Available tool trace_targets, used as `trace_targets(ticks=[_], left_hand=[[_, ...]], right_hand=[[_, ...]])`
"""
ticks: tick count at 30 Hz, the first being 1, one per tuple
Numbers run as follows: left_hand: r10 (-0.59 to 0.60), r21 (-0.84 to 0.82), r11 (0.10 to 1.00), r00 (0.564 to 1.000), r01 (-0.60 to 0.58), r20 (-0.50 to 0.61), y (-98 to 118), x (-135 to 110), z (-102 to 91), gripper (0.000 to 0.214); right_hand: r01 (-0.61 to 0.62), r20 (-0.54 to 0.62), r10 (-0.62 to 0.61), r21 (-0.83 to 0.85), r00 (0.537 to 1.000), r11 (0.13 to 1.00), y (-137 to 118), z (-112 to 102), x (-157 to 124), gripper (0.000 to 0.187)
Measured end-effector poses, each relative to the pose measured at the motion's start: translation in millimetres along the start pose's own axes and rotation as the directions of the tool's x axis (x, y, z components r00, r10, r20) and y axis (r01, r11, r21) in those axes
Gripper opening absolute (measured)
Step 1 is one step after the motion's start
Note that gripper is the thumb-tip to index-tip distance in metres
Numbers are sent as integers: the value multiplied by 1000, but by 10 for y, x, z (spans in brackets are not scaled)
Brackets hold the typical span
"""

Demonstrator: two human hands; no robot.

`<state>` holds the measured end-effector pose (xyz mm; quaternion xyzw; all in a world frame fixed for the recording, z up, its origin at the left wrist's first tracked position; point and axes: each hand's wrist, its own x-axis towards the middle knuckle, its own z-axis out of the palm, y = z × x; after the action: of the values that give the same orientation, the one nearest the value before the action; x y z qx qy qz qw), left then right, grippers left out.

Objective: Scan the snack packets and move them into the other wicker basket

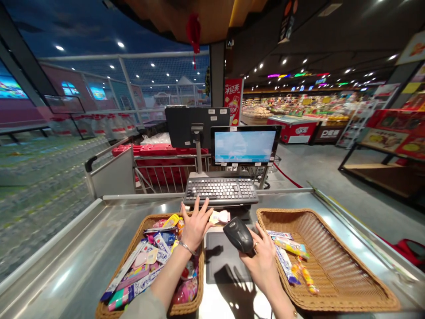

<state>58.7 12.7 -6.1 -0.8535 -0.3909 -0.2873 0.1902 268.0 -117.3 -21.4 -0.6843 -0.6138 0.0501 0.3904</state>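
Observation:
My left hand (194,226) reaches over the far right corner of the left wicker basket (133,248). Thumb and index finger pinch a small pink-and-yellow packaged item (219,216), the other fingers spread toward the keyboard (221,189). My right hand (262,254) is wrapped round a black handheld barcode scanner (238,235), its head pointing up and left near that item. Many candy packets (162,243) fill the left basket. A few wrapped sweets (290,248) lie at the left side of the right wicker basket (348,270).
A lit monitor (245,147) stands behind the keyboard, with a second dark screen (181,126) to its left. Between the baskets, a dark grey pad (215,261) lies on the metal counter (83,235). Trolleys (166,170) stand beyond the counter.

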Motion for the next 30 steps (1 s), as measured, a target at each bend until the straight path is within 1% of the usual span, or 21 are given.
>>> trace_targets(ticks=[5,8,12,17,22,27,30], left_hand=[[42,0,999,999,-42,-7,128,98,15,41],[66,-19,998,998,-66,-17,207,159,35,41],[94,-46,994,995,-95,-29,311,240,69,40],[137,-69,988,990,-140,-38,450,339,105,40],[184,-96,978,982,-187,-42,587,425,151,40],[236,-125,963,971,-238,-34,728,510,203,38],[267,-144,952,963,-270,-37,819,565,229,36]], right_hand=[[-21,-86,18,-29,996,999,48,-81,-43,32],[-41,-132,34,-46,991,998,124,-121,-64,33],[-47,-125,42,-32,991,998,272,-171,-97,31],[-110,-168,99,-54,981,992,396,-264,-156,31],[-174,-225,163,-28,961,984,433,-369,-194,35],[-223,-301,211,-6,930,975,459,-440,-233,30],[-253,-334,232,-20,913,967,512,-471,-275,34]])
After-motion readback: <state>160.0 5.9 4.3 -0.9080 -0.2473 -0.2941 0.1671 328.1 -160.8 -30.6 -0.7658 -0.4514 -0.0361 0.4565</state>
